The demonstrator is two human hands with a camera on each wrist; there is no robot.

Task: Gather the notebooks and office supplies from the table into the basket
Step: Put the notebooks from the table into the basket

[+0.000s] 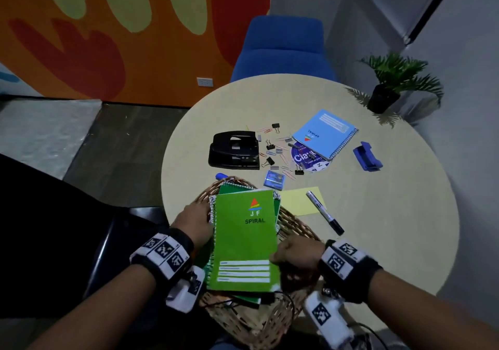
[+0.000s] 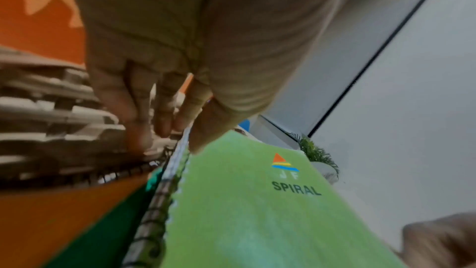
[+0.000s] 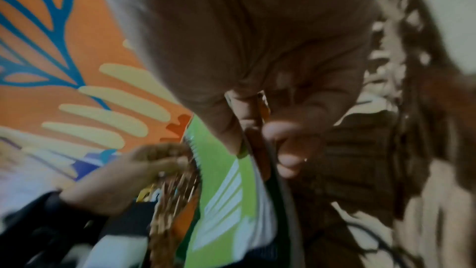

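Observation:
A light green spiral notebook [image 1: 245, 241] lies tilted on top of a stack of notebooks in the wicker basket [image 1: 295, 224] at the table's near edge. My left hand [image 1: 199, 217] pinches its spiral edge; in the left wrist view the thumb [image 2: 203, 140] lies on the cover [image 2: 257, 211] and the fingers reach down beside the binding. My right hand [image 1: 294, 252] grips the opposite edge, thumb on top and fingers [image 3: 288, 150] curled under. A blue notebook [image 1: 324, 133], black hole punch [image 1: 235, 149], marker [image 1: 325, 212], yellow note [image 1: 297, 199] and several clips [image 1: 278, 155] lie on the table.
A small blue box [image 1: 275, 180], a blue plastic tool [image 1: 367, 156] and a purple disc [image 1: 307, 157] also lie on the round table [image 1: 378, 228]. A potted plant [image 1: 388, 87] stands at its far right. A blue chair [image 1: 283, 47] is behind it.

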